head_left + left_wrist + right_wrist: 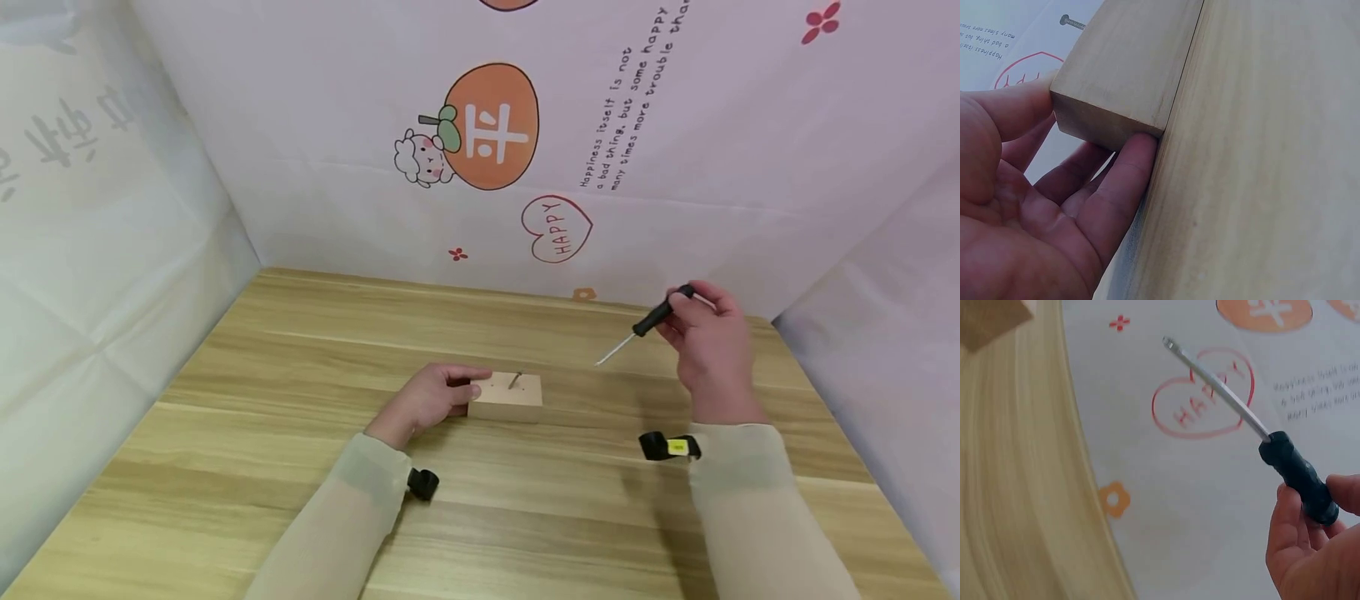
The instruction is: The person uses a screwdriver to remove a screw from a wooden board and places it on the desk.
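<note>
A pale wooden block [506,411] lies on the table, gripped at its left end by my left hand [433,395]. In the left wrist view the thumb is on the block's [1125,62] upper edge and the fingers are at its end face. A screw [515,380] stands tilted in the block's top, beside small holes; its head [1071,22] shows past the block in the left wrist view. Off to the right and raised, my right hand [708,337] holds a screwdriver [652,319] by its black handle. Its metal shaft [1222,392] points toward the block, tip apart from the screw.
The wood-grain table [300,475] is bounded by a printed white cloth [337,192] at the back and by cloth at both sides. Black camera straps sit on both wrists, over light sleeves [750,492].
</note>
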A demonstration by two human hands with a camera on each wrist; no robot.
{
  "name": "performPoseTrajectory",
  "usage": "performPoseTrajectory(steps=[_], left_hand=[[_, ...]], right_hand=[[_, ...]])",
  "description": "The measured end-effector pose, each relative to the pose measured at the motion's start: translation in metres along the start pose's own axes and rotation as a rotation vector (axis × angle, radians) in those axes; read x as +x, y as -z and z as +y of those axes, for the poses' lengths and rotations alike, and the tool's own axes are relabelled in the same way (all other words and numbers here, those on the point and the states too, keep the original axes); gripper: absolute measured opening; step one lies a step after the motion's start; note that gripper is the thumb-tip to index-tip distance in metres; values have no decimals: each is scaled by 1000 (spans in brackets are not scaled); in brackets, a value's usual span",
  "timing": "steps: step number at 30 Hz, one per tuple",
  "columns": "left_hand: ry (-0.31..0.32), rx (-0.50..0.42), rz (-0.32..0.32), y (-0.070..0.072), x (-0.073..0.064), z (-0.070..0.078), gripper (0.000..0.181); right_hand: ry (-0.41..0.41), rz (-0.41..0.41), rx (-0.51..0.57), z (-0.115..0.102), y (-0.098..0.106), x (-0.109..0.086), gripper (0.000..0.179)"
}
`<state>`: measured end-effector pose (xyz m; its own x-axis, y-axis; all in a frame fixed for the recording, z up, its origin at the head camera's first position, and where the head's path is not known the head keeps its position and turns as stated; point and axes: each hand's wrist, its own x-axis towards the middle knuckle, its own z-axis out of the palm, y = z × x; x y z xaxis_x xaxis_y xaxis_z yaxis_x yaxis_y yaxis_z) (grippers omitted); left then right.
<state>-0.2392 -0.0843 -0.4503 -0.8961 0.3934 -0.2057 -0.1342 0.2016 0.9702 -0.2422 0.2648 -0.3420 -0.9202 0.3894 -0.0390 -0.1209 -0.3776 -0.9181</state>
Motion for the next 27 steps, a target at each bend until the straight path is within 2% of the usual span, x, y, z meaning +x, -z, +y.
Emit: performPoseTrajectory(steps=[4, 9, 14, 20, 24, 27], left_hand=[[1, -1, 0, 0, -2, -2, 30], [2, -11, 4, 0, -5, -3, 30], [3, -12, 7, -1, -3, 0, 30], [7, -8, 5, -2, -2, 3, 29], [5, 0, 13, -3, -2, 4, 29], [6, 2, 18, -3, -2, 3, 29]], right_hand=[[-97, -36, -13, -1, 33, 13, 43], [-240, -132, -61, 1, 65, 25, 32], [-368, -287, -216, 9, 91, 38, 21], [-406, -421, -489, 24, 102, 44, 22], [-420, -445, -606, 32, 104, 41, 44], [-439, -452, -648, 36, 104, 39, 57]])
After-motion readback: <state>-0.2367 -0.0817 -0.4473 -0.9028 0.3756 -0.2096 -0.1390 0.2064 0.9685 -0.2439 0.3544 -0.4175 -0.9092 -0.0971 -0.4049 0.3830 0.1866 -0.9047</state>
